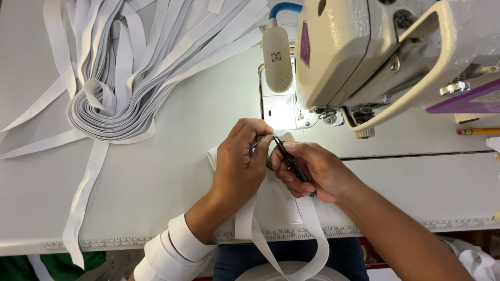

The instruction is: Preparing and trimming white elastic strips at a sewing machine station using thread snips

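Working at the centre of the frame, a person's left hand (240,165) pinches the folded end of a white elastic band (307,218) while the right hand (312,171) closes around a pair of small dark thread snips (289,160), both hands resting on a pale grey table (156,177). The snips lie slantwise, their long axis running from the right palm up and to the left, with the pointed tip touching the band just at the left fingertips; the left hand sits immediately to the left of that tip, the two hands almost touching. From the pinch the band runs down toward the lower edge of the frame, drops over the table's ruled front edge and loops back on itself, flat, smooth and matte. More loops of the same white band ring the left wrist at lower left. In the upper left, a large heap of loose bands (125,62) lies fanned and coiled, well apart from the hands, one strip trailing down off the table. A cream-enamelled sewing machine (375,52), glossy and rounded, fills the upper right, its needle area just above the hands. A yellow pencil (479,131) lies at the right edge.
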